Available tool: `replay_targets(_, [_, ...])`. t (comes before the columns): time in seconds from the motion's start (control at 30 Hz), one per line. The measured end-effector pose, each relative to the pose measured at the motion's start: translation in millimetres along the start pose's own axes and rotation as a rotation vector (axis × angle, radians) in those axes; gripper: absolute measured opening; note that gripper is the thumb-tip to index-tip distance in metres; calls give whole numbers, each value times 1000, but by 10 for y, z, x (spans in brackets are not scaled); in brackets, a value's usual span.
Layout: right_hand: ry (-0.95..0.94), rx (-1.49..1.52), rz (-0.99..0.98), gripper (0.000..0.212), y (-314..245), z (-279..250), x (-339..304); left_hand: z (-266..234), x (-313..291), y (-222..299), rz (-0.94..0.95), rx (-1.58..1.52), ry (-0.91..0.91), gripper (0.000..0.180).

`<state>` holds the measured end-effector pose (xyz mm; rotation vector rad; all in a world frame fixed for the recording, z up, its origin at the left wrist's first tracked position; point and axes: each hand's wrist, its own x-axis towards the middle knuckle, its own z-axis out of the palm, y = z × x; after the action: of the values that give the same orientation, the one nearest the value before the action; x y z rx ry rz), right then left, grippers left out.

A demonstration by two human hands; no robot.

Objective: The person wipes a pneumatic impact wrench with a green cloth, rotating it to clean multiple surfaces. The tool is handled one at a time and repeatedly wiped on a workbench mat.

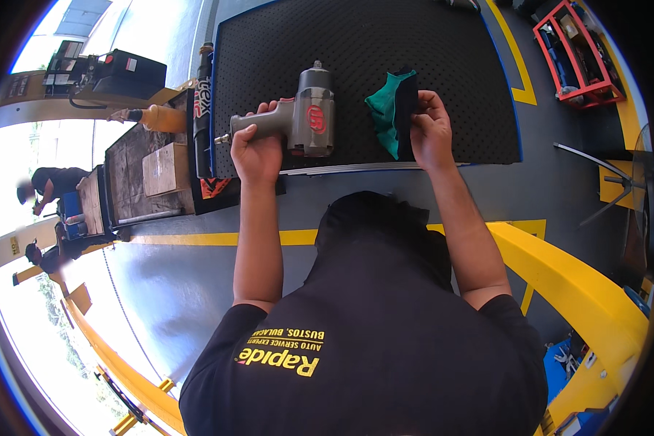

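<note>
Impact wrench (314, 120), grey: handle gripped by left hand (258, 149), over black-topped table (269, 51); contact beneath unclear. Cloth (387, 105), green and black: pinched in right hand (433, 134), apart from wrench. Progress, judged: both items taken up, nothing visibly finished; amount left cannot be told.

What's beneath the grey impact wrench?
Black mat shows around the grey impact wrench held in the left hand; whatever lies directly beneath it is covered.
</note>
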<state>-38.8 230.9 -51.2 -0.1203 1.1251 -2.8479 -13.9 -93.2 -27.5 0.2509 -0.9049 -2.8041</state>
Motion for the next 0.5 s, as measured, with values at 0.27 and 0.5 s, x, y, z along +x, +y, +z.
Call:
replay_targets(0.27, [-20, -61, -13, 30, 30, -9, -45, 85, -348, 838, 564, 1773, 225, 48])
replay_targets(0.5, [-53, -149, -3, 28, 10, 2, -35, 554, -144, 514, 233, 2248, -542, 73])
